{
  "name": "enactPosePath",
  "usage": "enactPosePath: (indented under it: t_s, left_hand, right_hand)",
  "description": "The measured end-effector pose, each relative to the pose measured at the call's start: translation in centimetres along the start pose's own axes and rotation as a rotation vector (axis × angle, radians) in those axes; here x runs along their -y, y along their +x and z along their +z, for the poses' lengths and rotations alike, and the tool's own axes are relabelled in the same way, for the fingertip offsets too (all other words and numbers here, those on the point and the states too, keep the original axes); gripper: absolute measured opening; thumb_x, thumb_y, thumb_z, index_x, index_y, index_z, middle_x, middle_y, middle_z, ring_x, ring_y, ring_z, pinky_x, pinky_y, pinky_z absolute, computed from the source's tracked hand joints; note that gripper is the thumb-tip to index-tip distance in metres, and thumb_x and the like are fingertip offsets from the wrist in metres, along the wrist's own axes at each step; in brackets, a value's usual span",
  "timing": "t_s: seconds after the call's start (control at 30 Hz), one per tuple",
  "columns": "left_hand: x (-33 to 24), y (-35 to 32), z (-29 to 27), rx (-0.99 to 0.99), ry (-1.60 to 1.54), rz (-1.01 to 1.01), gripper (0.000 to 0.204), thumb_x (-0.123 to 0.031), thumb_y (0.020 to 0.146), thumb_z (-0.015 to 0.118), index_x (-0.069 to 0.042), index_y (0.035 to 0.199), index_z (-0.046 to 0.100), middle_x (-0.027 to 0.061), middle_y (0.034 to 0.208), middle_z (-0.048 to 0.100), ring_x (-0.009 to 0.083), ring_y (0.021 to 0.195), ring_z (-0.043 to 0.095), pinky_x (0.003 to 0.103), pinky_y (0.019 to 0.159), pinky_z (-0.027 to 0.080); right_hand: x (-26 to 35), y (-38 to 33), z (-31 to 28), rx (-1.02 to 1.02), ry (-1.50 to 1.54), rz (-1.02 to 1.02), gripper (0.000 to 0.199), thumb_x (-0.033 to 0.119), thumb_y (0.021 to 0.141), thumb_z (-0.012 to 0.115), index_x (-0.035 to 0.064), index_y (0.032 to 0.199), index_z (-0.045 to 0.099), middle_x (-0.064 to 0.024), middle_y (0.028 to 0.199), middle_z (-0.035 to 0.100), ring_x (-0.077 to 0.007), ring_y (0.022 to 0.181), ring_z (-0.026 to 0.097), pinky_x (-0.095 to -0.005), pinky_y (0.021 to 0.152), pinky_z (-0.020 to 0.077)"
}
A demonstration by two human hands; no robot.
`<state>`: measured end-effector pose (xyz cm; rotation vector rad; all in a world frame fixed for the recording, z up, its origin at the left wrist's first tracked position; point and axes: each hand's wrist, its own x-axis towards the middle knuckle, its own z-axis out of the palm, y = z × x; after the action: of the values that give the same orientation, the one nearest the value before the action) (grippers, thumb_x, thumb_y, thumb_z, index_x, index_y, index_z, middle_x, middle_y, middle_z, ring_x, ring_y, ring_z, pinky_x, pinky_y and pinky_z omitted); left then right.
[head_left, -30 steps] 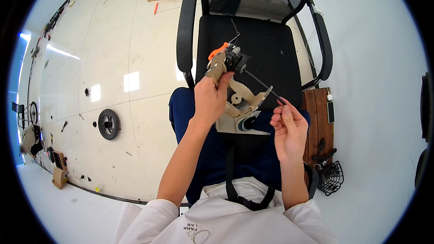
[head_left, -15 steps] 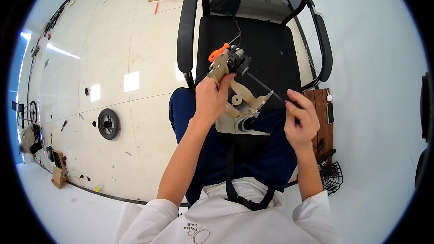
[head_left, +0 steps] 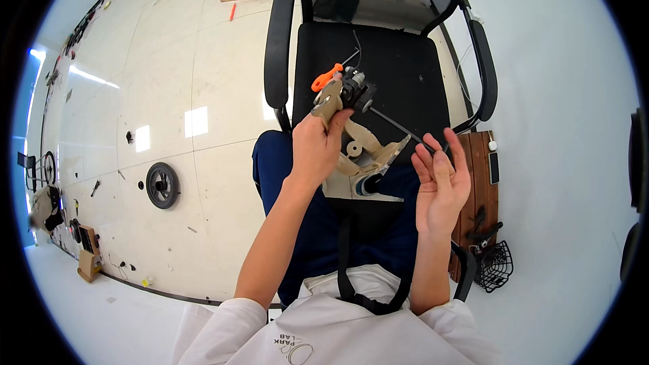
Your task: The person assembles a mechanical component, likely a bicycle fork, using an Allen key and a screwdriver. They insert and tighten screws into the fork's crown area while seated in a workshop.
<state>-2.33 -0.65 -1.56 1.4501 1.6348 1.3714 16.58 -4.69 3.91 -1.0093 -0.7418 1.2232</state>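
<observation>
My left hand (head_left: 316,145) is closed round a beige moulded frame part (head_left: 362,140) held over my lap. A black and silver clamp-like mechanism (head_left: 356,89) sits at its upper end. From that mechanism a long thin metal rod (head_left: 393,122) slants down to the right. Its far end lies among the fingers of my right hand (head_left: 441,186), palm turned up, thumb and fingertips on the rod and the other fingers loosely spread. An orange-handled screwdriver (head_left: 327,78) shows just beyond the mechanism, its shaft pointing up over the seat.
In front of me stands a black office chair (head_left: 402,74) with armrests (head_left: 278,54). A small wheel (head_left: 163,186) lies on the tiled floor to the left. At right are a wooden box (head_left: 473,192), a phone (head_left: 493,168) and a black wire basket (head_left: 495,267).
My right hand has rolled palm-up around the rod's end, its forearm swinging slightly left. The left hand and the frame part have barely moved.
</observation>
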Motion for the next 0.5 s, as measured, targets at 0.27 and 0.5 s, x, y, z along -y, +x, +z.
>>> enactPosePath:
  t_s: [0.27,0.5]
  left_hand:
    - [1.1,-0.2,-0.5,-0.015,-0.003,-0.004,0.034,-0.028,0.099,0.063,0.003,0.088,0.066,0.0171,0.064,0.057,0.0328,0.058,0.057,0.039,0.055,0.043]
    - [0.9,0.0,-0.7,-0.015,0.000,0.013,0.033,-0.028,0.099,0.063,0.003,0.089,0.066,0.0162,0.065,0.057,0.0321,0.058,0.056,0.039,0.056,0.043]
  right_hand:
    - [-0.3,-0.5,0.2,0.147,-0.501,-0.295,0.023,-0.009,0.096,0.055,-0.0102,0.115,0.067,-0.0221,0.120,0.069,-0.0303,0.099,0.073,-0.0370,0.089,0.0603]
    - [-1.5,0.4,-0.4,0.249,-0.371,-0.372,0.034,-0.019,0.086,0.047,-0.0121,0.113,0.067,-0.0286,0.125,0.064,-0.0380,0.099,0.073,-0.0375,0.084,0.0616]
